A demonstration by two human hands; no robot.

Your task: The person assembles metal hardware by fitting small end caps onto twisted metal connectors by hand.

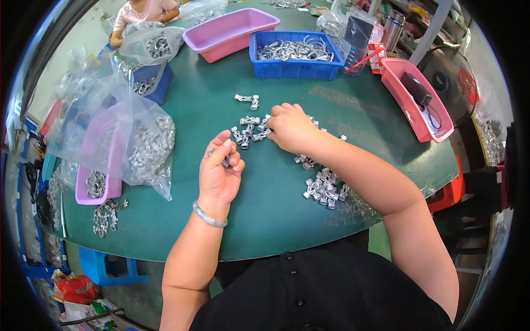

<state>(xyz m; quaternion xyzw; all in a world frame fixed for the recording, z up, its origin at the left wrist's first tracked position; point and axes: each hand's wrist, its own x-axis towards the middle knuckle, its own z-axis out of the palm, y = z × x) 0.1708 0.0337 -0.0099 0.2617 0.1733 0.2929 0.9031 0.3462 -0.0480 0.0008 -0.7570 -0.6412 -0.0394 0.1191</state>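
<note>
My left grip (218, 174) is turned up, with its fingers curled around small gray bits (226, 162). My right grip (291, 128) is bent down by the little gray-and-white loops (249, 121) on the green counter (265, 220). I can't tell if it is pinching one. A heap of loops (324, 190) lies closer to me, beside my right arm. A blue tub (298, 70) of gray rings (292, 51) sits farther away.

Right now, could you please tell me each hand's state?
Left hand: partly curled, holding small grey pieces.
Right hand: at small white-and-grey looped pieces; its grip cannot be told.
</note>
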